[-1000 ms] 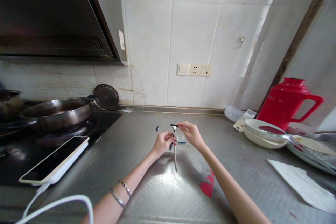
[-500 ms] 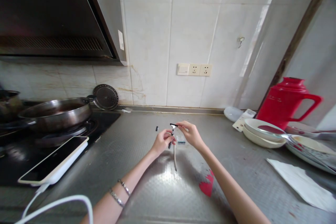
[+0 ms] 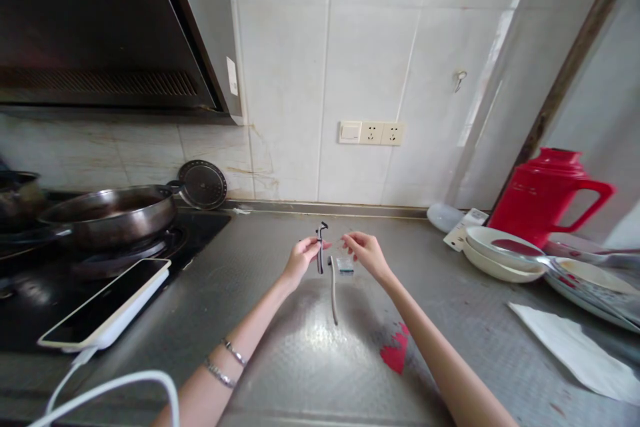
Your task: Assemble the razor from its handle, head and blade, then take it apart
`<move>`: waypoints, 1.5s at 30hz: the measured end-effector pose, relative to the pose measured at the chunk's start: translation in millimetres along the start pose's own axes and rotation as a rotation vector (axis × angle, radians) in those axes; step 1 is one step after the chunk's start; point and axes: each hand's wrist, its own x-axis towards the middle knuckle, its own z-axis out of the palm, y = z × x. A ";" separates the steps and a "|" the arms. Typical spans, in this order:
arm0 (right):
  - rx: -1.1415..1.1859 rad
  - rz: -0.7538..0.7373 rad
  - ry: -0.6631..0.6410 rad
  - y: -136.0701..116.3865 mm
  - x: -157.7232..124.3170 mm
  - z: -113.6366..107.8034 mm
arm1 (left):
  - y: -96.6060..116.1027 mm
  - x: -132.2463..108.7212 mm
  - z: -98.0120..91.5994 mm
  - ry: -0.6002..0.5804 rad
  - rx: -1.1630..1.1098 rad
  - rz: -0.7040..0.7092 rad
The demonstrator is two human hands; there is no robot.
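Note:
My left hand point(image 3: 301, 257) is closed around the handle of a black-and-silver razor point(image 3: 321, 255), held upright with its narrow head at the top. To the right, my right hand point(image 3: 364, 251) pinches a small, thin, see-through piece point(image 3: 340, 240), too faint to name for certain. Its fingers are apart from the razor. Below and between the hands, a pale curved stick point(image 3: 333, 293) with a dark tip lies on the metal counter. A small clear box point(image 3: 345, 265) with a bluish edge sits beside it, just under my right hand.
At left, a phone point(image 3: 107, 303) with a white cable point(image 3: 115, 383) lies across the stove edge near a steel pan point(image 3: 107, 213). At right stand a red thermos jug point(image 3: 543, 197), stacked bowls point(image 3: 500, 270) and a white napkin point(image 3: 570, 353). A red patch point(image 3: 395, 350) marks the counter.
My hands have moved apart. The left hand has shifted slightly left with the razor, whose head has turned sideways. My right hand has come away from the razor head.

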 end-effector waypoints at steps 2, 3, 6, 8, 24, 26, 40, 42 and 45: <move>-0.018 0.069 -0.172 -0.6 -2.8 5.2 | 2.9 1.8 -2.9 -0.006 -0.062 0.030; -0.026 0.090 -0.263 -1.8 -5.1 8.8 | 4.2 2.4 -3.9 -0.012 -0.100 0.034; -0.025 0.105 -0.448 -8.3 -13.4 21.4 | 6.8 2.2 -4.2 -0.033 -0.223 -0.002; -0.008 0.097 -0.495 -13.2 -18.7 29.3 | 7.4 0.7 -2.7 -0.061 -0.276 -0.042; -0.710 0.199 -0.185 -6.1 -29.9 53.4 | -2.6 19.6 -45.3 0.322 0.168 -0.296; -0.818 0.233 -0.192 -8.5 -33.0 55.9 | -1.3 20.9 -50.3 0.338 0.161 -0.284; -1.022 0.267 -0.244 -18.0 -37.3 66.5 | -1.7 21.2 -47.4 0.323 0.162 -0.285; -1.026 0.251 -0.243 -16.6 -37.8 67.2 | -1.6 20.8 -47.2 0.317 0.168 -0.284; -1.023 0.222 -0.244 -14.1 -38.7 67.5 | -1.2 20.6 -46.6 0.307 0.178 -0.286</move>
